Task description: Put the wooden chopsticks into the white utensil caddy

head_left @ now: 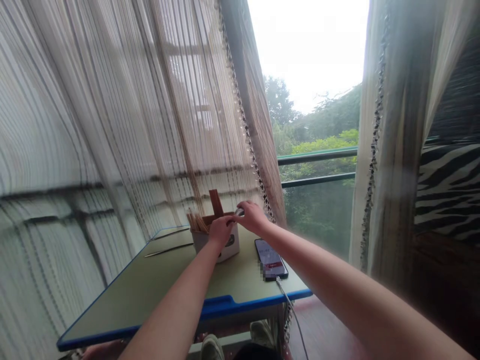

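A white holder box [228, 247] with wooden chopsticks [216, 202] standing in it sits at the far side of a green table [150, 290]. My left hand [220, 231] is closed on the box's near rim. Just right of it, my right hand [252, 216] curls its fingers over the box's top at the far right corner, and a small silvery thing shows at its fingertips; I cannot name it.
A smartphone [270, 259] lies screen up right of the box, with a cable [294, 315] running off the table's blue front edge. Two thin sticks [167, 248] lie flat on the table, left of the box. Sheer curtains [112, 125] hang behind; a balcony railing [318, 167] is beyond.
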### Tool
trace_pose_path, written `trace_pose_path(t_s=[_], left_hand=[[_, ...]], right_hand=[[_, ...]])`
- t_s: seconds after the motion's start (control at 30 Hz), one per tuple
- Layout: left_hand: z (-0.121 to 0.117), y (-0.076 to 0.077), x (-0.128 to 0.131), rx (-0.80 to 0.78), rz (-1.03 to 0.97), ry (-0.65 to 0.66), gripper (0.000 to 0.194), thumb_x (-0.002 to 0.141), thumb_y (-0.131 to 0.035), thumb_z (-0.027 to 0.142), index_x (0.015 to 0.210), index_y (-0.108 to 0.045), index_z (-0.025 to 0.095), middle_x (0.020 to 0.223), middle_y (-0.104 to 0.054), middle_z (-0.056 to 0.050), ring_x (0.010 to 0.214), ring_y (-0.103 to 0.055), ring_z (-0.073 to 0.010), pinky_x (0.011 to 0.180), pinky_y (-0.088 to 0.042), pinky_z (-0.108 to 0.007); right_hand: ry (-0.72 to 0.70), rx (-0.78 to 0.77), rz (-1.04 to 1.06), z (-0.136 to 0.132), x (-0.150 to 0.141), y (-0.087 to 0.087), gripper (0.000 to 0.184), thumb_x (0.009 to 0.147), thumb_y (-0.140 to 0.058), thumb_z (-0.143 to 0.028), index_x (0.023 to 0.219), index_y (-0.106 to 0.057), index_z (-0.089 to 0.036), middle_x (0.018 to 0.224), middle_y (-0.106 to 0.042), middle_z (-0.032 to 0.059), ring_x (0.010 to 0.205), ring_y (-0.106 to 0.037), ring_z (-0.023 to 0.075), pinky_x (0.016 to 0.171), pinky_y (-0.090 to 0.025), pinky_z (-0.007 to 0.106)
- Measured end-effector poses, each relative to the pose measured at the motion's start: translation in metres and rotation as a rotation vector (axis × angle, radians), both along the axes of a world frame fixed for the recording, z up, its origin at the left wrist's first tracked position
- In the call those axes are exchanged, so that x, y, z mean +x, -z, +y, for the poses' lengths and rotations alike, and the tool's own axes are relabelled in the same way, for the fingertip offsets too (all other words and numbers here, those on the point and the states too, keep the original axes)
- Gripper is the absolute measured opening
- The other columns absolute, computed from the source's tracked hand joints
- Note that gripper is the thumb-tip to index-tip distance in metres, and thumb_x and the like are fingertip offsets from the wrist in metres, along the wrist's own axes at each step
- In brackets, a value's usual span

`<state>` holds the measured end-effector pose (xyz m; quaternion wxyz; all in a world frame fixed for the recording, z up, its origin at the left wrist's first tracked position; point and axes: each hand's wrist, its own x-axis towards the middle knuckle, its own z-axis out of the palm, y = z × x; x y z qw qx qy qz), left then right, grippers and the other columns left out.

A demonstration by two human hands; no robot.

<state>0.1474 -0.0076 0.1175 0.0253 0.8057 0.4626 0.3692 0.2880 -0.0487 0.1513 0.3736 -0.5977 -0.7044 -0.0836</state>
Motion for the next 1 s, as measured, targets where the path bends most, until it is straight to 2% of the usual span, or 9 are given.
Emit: trace_pose_path(t_s=[0.23, 0.5, 0.63, 0.7, 0.8, 0.9, 0.93, 1.0], left_hand=[[-0.002, 0.003, 0.003, -0.026, -0.017, -0.005, 0.022, 0.080, -0.053, 0.022, 0.095, -0.069, 0.025, 0.098, -0.069, -0.003, 0.092, -0.062, -0.0201, 0.081, -0.043, -0.029], [0.000, 0.002, 0.002, -0.019, -0.029, 0.036, 0.021, 0.079, -0.053, 0.020, 0.092, -0.070, 0.022, 0.096, -0.069, -0.005, 0.092, -0.062, -0.0203, 0.083, -0.044, -0.029], [-0.004, 0.001, 0.000, -0.041, -0.125, 0.138, 0.027, 0.077, -0.056, 0.017, 0.103, -0.065, 0.021, 0.095, -0.069, -0.004, 0.090, -0.062, -0.0168, 0.082, -0.044, -0.026], [-0.009, 0.001, -0.009, -0.035, -0.234, 0.128, 0.026, 0.077, -0.056, 0.019, 0.103, -0.063, 0.019, 0.091, -0.069, -0.004, 0.086, -0.062, -0.0153, 0.080, -0.045, -0.025], [-0.016, 0.001, -0.036, 0.099, -0.475, -0.056, 0.021, 0.083, -0.049, 0.027, 0.096, -0.061, 0.017, 0.085, -0.067, -0.005, 0.078, -0.061, -0.0139, 0.074, -0.046, -0.025], [-0.017, 0.005, -0.071, 0.343, -0.716, -0.322, 0.025, 0.088, -0.039, 0.031, 0.101, -0.054, 0.017, 0.088, -0.063, -0.006, 0.078, -0.058, -0.0136, 0.074, -0.045, -0.027], [-0.014, 0.007, -0.082, 0.405, -0.757, -0.380, 0.025, 0.087, -0.039, 0.032, 0.103, -0.053, 0.017, 0.089, -0.062, -0.007, 0.079, -0.057, -0.0141, 0.074, -0.044, -0.028], [-0.006, 0.012, -0.101, 0.438, -0.749, -0.406, 0.028, 0.083, -0.047, 0.034, 0.104, -0.051, 0.016, 0.091, -0.060, -0.007, 0.081, -0.056, -0.0157, 0.076, -0.044, -0.030]], right_hand=[[-0.042, 0.015, 0.094, 0.007, 0.011, 0.011, 0.034, 0.071, -0.058, -0.032, 0.102, -0.060, -0.017, 0.105, -0.059, 0.0070, 0.093, -0.056, 0.0168, 0.082, -0.041, 0.026], [0.026, -0.038, 0.089, 0.001, 0.005, 0.004, 0.032, 0.069, -0.056, -0.028, 0.100, -0.063, -0.020, 0.109, -0.058, 0.0076, 0.093, -0.056, 0.0196, 0.085, -0.040, 0.030], [0.064, -0.040, 0.024, -0.004, -0.001, 0.001, 0.029, 0.071, -0.055, -0.029, 0.097, -0.064, -0.020, 0.110, -0.058, 0.0078, 0.096, -0.055, 0.0229, 0.088, -0.038, 0.035], [0.067, -0.023, 0.008, -0.009, -0.008, -0.001, 0.024, 0.072, -0.054, -0.028, 0.091, -0.066, -0.019, 0.109, -0.059, 0.0079, 0.098, -0.054, 0.0248, 0.091, -0.036, 0.039], [0.043, 0.145, 0.033, -0.020, -0.024, -0.004, 0.019, 0.072, -0.052, -0.020, 0.086, -0.066, -0.019, 0.112, -0.059, 0.0073, 0.105, -0.049, 0.0265, 0.096, -0.032, 0.042], [-0.149, 0.349, 0.050, -0.034, -0.051, -0.001, 0.021, 0.073, -0.048, -0.012, 0.086, -0.063, -0.019, 0.108, -0.059, 0.0075, 0.106, -0.047, 0.0235, 0.093, -0.035, 0.036], [-0.234, 0.365, 0.047, -0.037, -0.063, 0.004, 0.021, 0.073, -0.047, -0.011, 0.086, -0.062, -0.019, 0.104, -0.060, 0.0073, 0.103, -0.048, 0.0222, 0.090, -0.037, 0.034], [-0.351, 0.314, 0.072, -0.040, -0.087, 0.020, 0.020, 0.075, -0.046, -0.012, 0.087, -0.061, -0.019, 0.096, -0.061, 0.0059, 0.091, -0.053, 0.0191, 0.080, -0.041, 0.029]])
